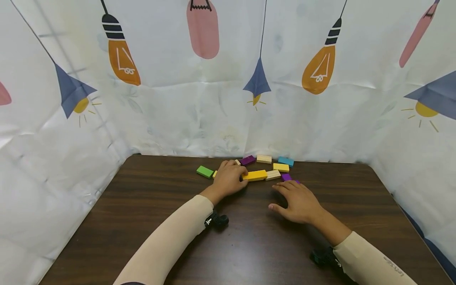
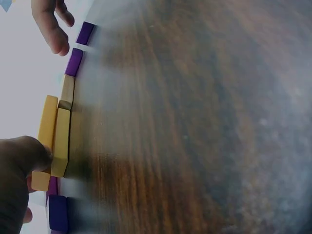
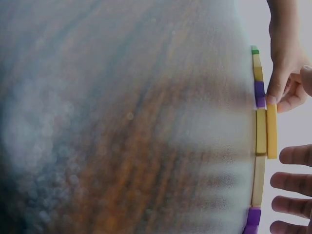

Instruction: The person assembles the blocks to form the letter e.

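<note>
My left hand [image 1: 228, 179] [image 2: 17, 163] [image 3: 286, 63] pinches the left end of a yellow-orange block [image 1: 257, 175] [image 2: 47, 122] [image 3: 272, 134]. In both wrist views that block lies along a paler yellow block [image 2: 61, 141] [image 3: 261, 131], on its upper side; whether they touch, I cannot tell. A plain wooden block [image 1: 273, 175] [image 2: 67, 91] [image 3: 258, 180] continues the row to the right, followed by purple blocks [image 1: 286, 177] [image 2: 74, 62] [image 3: 254, 217]. Holding nothing, my right hand [image 1: 301, 202] [image 3: 295, 183] has its fingers spread near the purple blocks.
Behind the front row lie a purple block [image 1: 247, 160], a wooden one [image 1: 264, 159], a blue one [image 1: 286, 161] and a yellow one [image 1: 281, 168]. A green block [image 1: 204, 171] sits at the left end. The dark table [image 1: 249, 249] meets a patterned curtain [image 1: 199, 118] behind.
</note>
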A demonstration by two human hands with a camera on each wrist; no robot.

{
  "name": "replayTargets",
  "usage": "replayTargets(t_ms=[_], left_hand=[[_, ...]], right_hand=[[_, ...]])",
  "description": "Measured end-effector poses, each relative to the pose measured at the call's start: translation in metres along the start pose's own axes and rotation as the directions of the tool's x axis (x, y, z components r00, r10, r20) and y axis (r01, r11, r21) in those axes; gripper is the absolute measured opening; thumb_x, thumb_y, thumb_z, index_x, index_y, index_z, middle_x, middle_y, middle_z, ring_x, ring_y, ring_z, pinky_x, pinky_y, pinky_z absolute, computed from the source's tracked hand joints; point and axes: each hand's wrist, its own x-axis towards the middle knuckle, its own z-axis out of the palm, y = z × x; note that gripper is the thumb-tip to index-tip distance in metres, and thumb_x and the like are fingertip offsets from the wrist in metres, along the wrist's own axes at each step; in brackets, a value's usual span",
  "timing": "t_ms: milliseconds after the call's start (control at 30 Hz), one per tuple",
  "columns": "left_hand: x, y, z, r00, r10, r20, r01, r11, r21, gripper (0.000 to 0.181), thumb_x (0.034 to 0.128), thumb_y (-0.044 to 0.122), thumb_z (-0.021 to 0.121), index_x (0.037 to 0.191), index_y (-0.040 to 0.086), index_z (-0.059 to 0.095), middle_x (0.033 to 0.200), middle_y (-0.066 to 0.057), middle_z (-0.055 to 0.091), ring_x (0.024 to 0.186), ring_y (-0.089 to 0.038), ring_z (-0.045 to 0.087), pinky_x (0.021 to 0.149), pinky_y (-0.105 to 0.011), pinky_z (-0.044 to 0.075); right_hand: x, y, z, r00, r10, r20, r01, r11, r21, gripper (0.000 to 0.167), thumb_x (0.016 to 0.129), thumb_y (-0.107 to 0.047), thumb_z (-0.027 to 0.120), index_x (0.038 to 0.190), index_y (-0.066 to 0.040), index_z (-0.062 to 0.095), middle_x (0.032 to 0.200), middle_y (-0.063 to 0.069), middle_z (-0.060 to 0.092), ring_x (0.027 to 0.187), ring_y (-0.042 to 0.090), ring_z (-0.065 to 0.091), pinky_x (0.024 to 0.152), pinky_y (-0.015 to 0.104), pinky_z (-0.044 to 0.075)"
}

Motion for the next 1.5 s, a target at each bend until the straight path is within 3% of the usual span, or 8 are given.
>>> replayTargets(t_ms=[133,433,967,1133,1500], left_hand=[[0.000,-0.002,-0.001,1.000,-0.007,-0.002,0.006,0.999,-0.033,0.021,0.0923,0.034,0.076,0.109,0.021,0.078,0.105,0.006,0.074,0.118,-0.024,0.056,0.112,-0.046,0.031],[-0.007,-0.004,-0.008,0.996,0.047,-0.080,-0.057,0.991,-0.120,0.019,0.0876,0.030,0.079,0.103,0.019,0.080,0.099,0.006,0.074,0.111,-0.023,0.057,0.109,-0.045,0.035],[-0.050,0.000,-0.028,0.978,0.150,-0.147,-0.179,0.961,-0.211,0.017,0.0839,0.027,0.083,0.097,0.018,0.078,0.095,0.005,0.074,0.101,-0.023,0.057,0.096,-0.048,0.043],[-0.061,0.005,-0.029,0.978,0.149,-0.146,-0.179,0.957,-0.227,0.018,0.0819,0.027,0.084,0.096,0.018,0.079,0.093,0.007,0.073,0.099,-0.022,0.057,0.090,-0.045,0.045],[-0.080,0.015,-0.020,0.980,0.172,-0.104,-0.194,0.946,-0.259,0.018,0.0799,0.027,0.086,0.094,0.019,0.078,0.092,0.009,0.072,0.093,-0.017,0.056,0.092,-0.043,0.044]], right_hand=[[0.000,0.000,-0.001,1.000,0.007,0.006,-0.007,1.000,0.002,0.072,0.094,-0.063,0.061,0.142,-0.010,0.061,0.143,0.012,0.058,0.135,0.039,0.050,0.110,0.064,0.033],[0.002,0.008,0.000,1.000,0.025,0.000,-0.025,1.000,-0.008,0.073,0.094,-0.065,0.060,0.143,-0.011,0.061,0.144,0.012,0.058,0.135,0.039,0.049,0.108,0.063,0.037],[0.002,0.006,-0.006,0.999,0.037,-0.003,-0.037,0.999,-0.014,0.073,0.095,-0.064,0.061,0.145,-0.011,0.059,0.145,0.013,0.056,0.135,0.039,0.048,0.108,0.064,0.036],[0.003,0.007,-0.006,0.999,0.042,0.005,-0.042,0.999,-0.010,0.073,0.095,-0.064,0.060,0.145,-0.010,0.058,0.146,0.014,0.056,0.136,0.039,0.048,0.109,0.064,0.035],[0.006,0.008,-0.005,0.998,0.053,0.021,-0.052,0.999,-0.011,0.081,0.094,-0.073,0.051,0.146,-0.011,0.057,0.147,0.014,0.055,0.137,0.039,0.046,0.110,0.063,0.035]])
